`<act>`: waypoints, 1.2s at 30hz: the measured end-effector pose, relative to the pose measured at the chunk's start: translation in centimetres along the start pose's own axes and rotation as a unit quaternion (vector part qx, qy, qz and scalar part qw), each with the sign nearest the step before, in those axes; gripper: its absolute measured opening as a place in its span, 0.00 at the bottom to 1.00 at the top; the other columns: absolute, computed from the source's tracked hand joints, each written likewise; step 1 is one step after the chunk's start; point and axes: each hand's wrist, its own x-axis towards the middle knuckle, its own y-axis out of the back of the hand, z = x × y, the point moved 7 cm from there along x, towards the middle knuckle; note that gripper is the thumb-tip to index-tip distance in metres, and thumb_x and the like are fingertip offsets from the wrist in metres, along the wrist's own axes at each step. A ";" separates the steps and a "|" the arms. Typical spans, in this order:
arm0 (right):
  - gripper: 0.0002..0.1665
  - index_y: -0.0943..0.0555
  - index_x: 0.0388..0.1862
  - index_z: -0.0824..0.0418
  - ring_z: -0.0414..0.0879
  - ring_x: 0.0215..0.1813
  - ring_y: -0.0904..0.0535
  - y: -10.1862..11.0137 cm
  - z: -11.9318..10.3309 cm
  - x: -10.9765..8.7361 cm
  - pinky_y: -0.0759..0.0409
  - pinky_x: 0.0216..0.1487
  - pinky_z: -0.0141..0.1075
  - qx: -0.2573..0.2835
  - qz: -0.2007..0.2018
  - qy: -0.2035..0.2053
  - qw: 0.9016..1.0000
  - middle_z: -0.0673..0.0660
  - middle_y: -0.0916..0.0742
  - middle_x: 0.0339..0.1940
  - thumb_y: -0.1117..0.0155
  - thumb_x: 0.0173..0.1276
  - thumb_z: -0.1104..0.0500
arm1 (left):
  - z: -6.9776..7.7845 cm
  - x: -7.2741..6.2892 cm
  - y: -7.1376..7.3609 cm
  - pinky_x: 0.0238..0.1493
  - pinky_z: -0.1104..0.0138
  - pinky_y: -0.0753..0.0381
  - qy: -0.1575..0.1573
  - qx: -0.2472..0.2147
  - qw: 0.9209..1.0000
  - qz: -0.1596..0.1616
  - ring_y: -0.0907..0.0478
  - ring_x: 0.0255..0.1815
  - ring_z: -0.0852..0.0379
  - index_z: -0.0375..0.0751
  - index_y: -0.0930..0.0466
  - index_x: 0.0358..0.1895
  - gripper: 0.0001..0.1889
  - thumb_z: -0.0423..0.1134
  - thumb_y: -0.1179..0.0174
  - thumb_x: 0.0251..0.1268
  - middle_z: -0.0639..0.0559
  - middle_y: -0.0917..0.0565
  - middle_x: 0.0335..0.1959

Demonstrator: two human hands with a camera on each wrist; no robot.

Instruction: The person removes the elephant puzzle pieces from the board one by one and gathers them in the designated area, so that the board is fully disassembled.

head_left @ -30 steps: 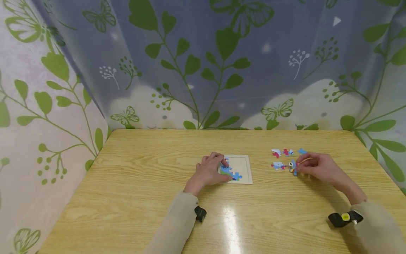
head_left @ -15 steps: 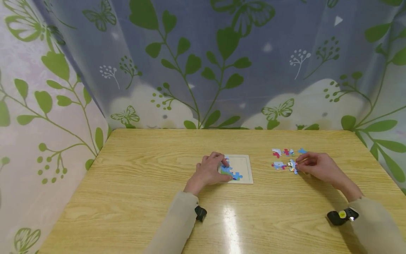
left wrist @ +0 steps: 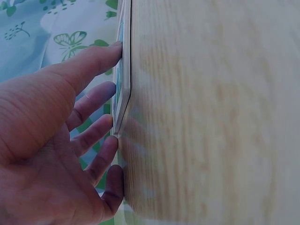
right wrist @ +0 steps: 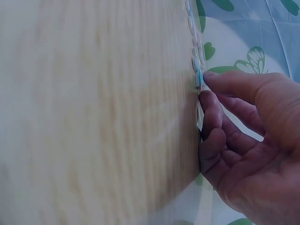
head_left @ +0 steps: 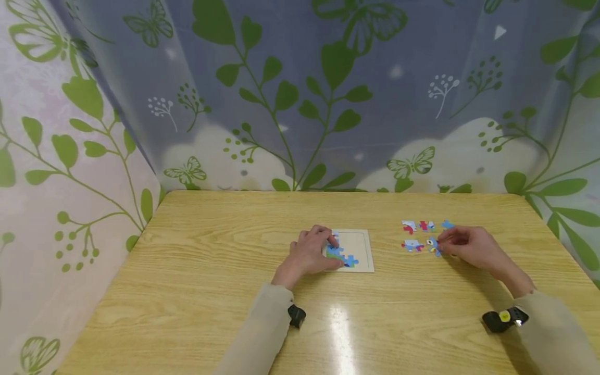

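My left hand [head_left: 307, 252] rests on the left side of a pale wooden puzzle board [head_left: 363, 270], thumb and fingers spread over it. Joined blue and green pieces [head_left: 349, 260] fill the board's left and lower part, partly hidden by that hand. In the left wrist view, the thumb and fingertips of the left hand [left wrist: 70, 122] touch the board's edge [left wrist: 125, 101]. My right hand [head_left: 473, 247] pinches a blue puzzle piece [head_left: 432, 244] with an eye-like print at the table surface. The right wrist view has the right hand's [right wrist: 248, 126] thumb and index finger at its edge.
Beside the pinched piece lies a white and red puzzle piece [head_left: 412, 245]. Behind are more loose pieces: a white and red one [head_left: 409, 226], a red one [head_left: 424, 225] and a blue one [head_left: 447, 223]. A patterned curtain [head_left: 300, 130] borders the wooden table [head_left: 211, 234].
The piece in my right hand has turned and shifted slightly; it looked tilted a second ago, flatter half a second ago. My left hand has stayed on the board.
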 end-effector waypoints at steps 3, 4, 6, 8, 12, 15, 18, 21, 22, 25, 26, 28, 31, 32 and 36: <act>0.18 0.16 0.52 0.64 0.32 0.35 0.21 0.0 -0.1 0.0 0.25 0.33 0.31 -0.004 0.006 0.002 1.000 0.56 0.10 0.41 0.32 0.73 0.51 | 0.0 0.0 0.0 0.65 0.38 0.37 0.000 0.000 1.000 -0.001 0.38 0.74 0.36 0.55 0.20 0.50 0.17 0.53 0.30 0.63 0.52 0.32 0.75; 0.19 0.16 0.52 0.64 0.32 0.35 0.22 0.0 -0.1 0.0 0.25 0.33 0.31 -0.005 0.009 0.004 1.000 0.56 0.11 0.40 0.32 0.73 0.51 | 0.1 0.0 0.1 0.65 0.38 0.37 0.000 0.001 1.000 0.000 0.38 0.74 0.36 0.55 0.20 0.50 0.17 0.53 0.30 0.63 0.52 0.32 0.75; 0.19 0.17 0.52 0.64 0.32 0.35 0.21 0.0 -0.2 0.0 0.24 0.33 0.31 -0.005 0.015 0.005 1.000 0.56 0.11 0.40 0.31 0.72 0.51 | 0.1 -0.1 0.1 0.66 0.38 0.37 0.001 0.001 1.000 0.000 0.38 0.74 0.36 0.55 0.20 0.50 0.16 0.53 0.30 0.63 0.52 0.32 0.75; 0.20 0.16 0.52 0.64 0.31 0.35 0.20 0.0 -0.4 -0.1 0.23 0.34 0.31 -0.004 0.021 0.007 1.000 0.56 0.11 0.39 0.31 0.72 0.50 | 0.1 -0.1 0.1 0.66 0.37 0.37 0.001 0.000 1.000 -0.001 0.38 0.74 0.36 0.55 0.20 0.50 0.16 0.53 0.30 0.63 0.52 0.32 0.75; 0.19 0.16 0.51 0.64 0.31 0.35 0.19 -0.1 -1.3 -0.3 0.22 0.34 0.31 -0.006 0.031 0.018 0.999 0.58 0.11 0.40 0.31 0.72 0.51 | 0.0 0.0 0.1 0.66 0.37 0.37 -0.004 0.000 1.000 -0.007 0.39 0.74 0.35 0.54 0.20 0.51 0.16 0.52 0.31 0.64 0.52 0.32 0.75; 0.17 0.15 0.50 0.64 0.31 0.35 0.19 -0.3 -2.2 -0.4 0.21 0.35 0.31 -0.007 0.038 0.036 0.999 0.59 0.11 0.40 0.31 0.71 0.53 | -0.1 0.0 0.1 0.66 0.37 0.38 -0.011 0.000 1.000 -0.019 0.39 0.74 0.35 0.53 0.20 0.52 0.15 0.49 0.32 0.66 0.52 0.34 0.76; 0.14 0.14 0.48 0.63 0.31 0.35 0.19 -0.6 -3.2 -0.5 0.21 0.35 0.31 -0.008 0.045 0.060 0.997 0.58 0.11 0.38 0.30 0.70 0.54 | -0.2 0.1 0.2 0.66 0.38 0.38 -0.014 0.000 0.999 -0.035 0.40 0.74 0.36 0.53 0.20 0.53 0.13 0.45 0.35 0.67 0.52 0.36 0.77; 0.12 0.14 0.46 0.62 0.30 0.34 0.19 -0.9 -4.1 -0.6 0.21 0.35 0.30 -0.007 0.051 0.084 0.995 0.57 0.11 0.37 0.29 0.70 0.56 | -0.2 0.1 0.3 0.67 0.39 0.39 -0.015 -0.003 0.999 -0.047 0.40 0.74 0.36 0.52 0.20 0.54 0.14 0.42 0.37 0.66 0.52 0.37 0.78; 0.12 0.14 0.46 0.62 0.31 0.34 0.19 -1.0 -4.4 -0.6 0.21 0.35 0.30 -0.007 0.051 0.087 0.995 0.56 0.11 0.37 0.29 0.70 0.55 | -0.2 0.1 0.3 0.67 0.39 0.40 -0.016 -0.004 0.999 -0.050 0.40 0.74 0.36 0.52 0.20 0.54 0.14 0.42 0.37 0.66 0.52 0.37 0.78; 0.11 0.14 0.46 0.61 0.32 0.34 0.19 -1.5 -5.3 -0.7 0.21 0.34 0.31 -0.004 0.050 0.097 0.994 0.56 0.11 0.37 0.30 0.70 0.56 | 0.0 0.1 0.5 0.67 0.38 0.39 -0.019 -0.005 0.999 -0.051 0.40 0.74 0.36 0.52 0.20 0.54 0.15 0.42 0.37 0.65 0.51 0.37 0.79; 0.11 0.14 0.46 0.61 0.32 0.34 0.19 -1.6 -5.5 -0.7 0.21 0.34 0.31 -0.001 0.049 0.099 0.994 0.56 0.11 0.37 0.30 0.70 0.56 | 0.0 0.1 0.5 0.67 0.38 0.39 -0.019 -0.005 0.999 -0.051 0.40 0.74 0.36 0.52 0.20 0.53 0.14 0.42 0.37 0.65 0.51 0.37 0.79; 0.11 0.14 0.46 0.60 0.34 0.34 0.18 -2.1 -6.0 -0.7 0.21 0.33 0.32 0.004 0.043 0.104 0.994 0.55 0.11 0.36 0.30 0.70 0.56 | -0.1 0.1 0.6 0.68 0.37 0.39 -0.018 -0.003 0.999 -0.050 0.40 0.74 0.36 0.52 0.20 0.53 0.14 0.42 0.36 0.64 0.50 0.37 0.79; 0.09 0.13 0.45 0.60 0.35 0.33 0.18 -2.9 -6.7 -0.5 0.20 0.34 0.32 0.015 0.036 0.115 0.993 0.55 0.12 0.35 0.30 0.70 0.57 | -0.1 0.1 0.6 0.69 0.36 0.40 -0.016 -0.003 0.999 -0.050 0.40 0.75 0.35 0.51 0.19 0.52 0.13 0.42 0.35 0.65 0.50 0.37 0.79; 0.08 0.13 0.44 0.60 0.35 0.33 0.18 -3.1 -6.9 -0.4 0.20 0.34 0.33 0.018 0.033 0.117 0.992 0.55 0.12 0.35 0.30 0.70 0.57 | -0.1 0.1 0.5 0.70 0.35 0.41 -0.015 -0.005 0.999 -0.050 0.40 0.75 0.35 0.51 0.19 0.51 0.13 0.42 0.35 0.65 0.50 0.37 0.79; 0.07 0.13 0.42 0.59 0.36 0.33 0.17 -3.9 -7.5 -0.2 0.20 0.33 0.32 0.023 0.028 0.122 0.992 0.54 0.12 0.35 0.28 0.68 0.58 | -0.1 0.2 0.6 0.70 0.34 0.41 -0.019 -0.006 0.999 -0.048 0.40 0.75 0.35 0.51 0.19 0.49 0.11 0.42 0.34 0.65 0.50 0.36 0.79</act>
